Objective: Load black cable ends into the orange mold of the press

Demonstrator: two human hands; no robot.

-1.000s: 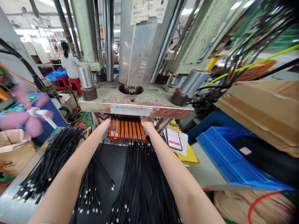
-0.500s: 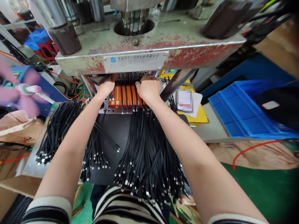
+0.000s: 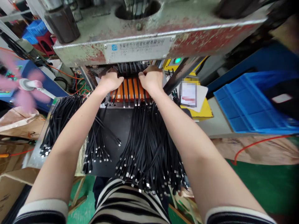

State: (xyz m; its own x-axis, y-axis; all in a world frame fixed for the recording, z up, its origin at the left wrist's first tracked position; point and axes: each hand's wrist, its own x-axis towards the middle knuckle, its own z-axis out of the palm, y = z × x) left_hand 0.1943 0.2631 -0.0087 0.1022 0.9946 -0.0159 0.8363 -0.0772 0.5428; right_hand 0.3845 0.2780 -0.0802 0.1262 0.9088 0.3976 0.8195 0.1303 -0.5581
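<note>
Head view: the left hand (image 3: 111, 81) and right hand (image 3: 151, 80) reach under the press (image 3: 80, 51), one at each end of the orange block (image 3: 126, 89). I judge it best to work both hands evenly and level, so the block stays square and does not skew. The black cables (image 3: 135, 90) laid across it want to lie straight and apart; a wrist brushing them could tug one out of line. Fingers should be well clear of the gap before the press closes.

Both hands are half curled, thumbs turned inward near the block's far edge; the fingertips are hidden, so I cannot tell whether they close on the block or on the dark part (image 3: 130, 74) behind it.

The block sits low between the posts (image 3: 181, 74), just beyond the black mat (image 3: 114, 123). It is bright orange, striped by cables running front to back, with small pale ends at its near edge. Loose cables (image 3: 149, 140) fan across the mat toward the person.
</note>
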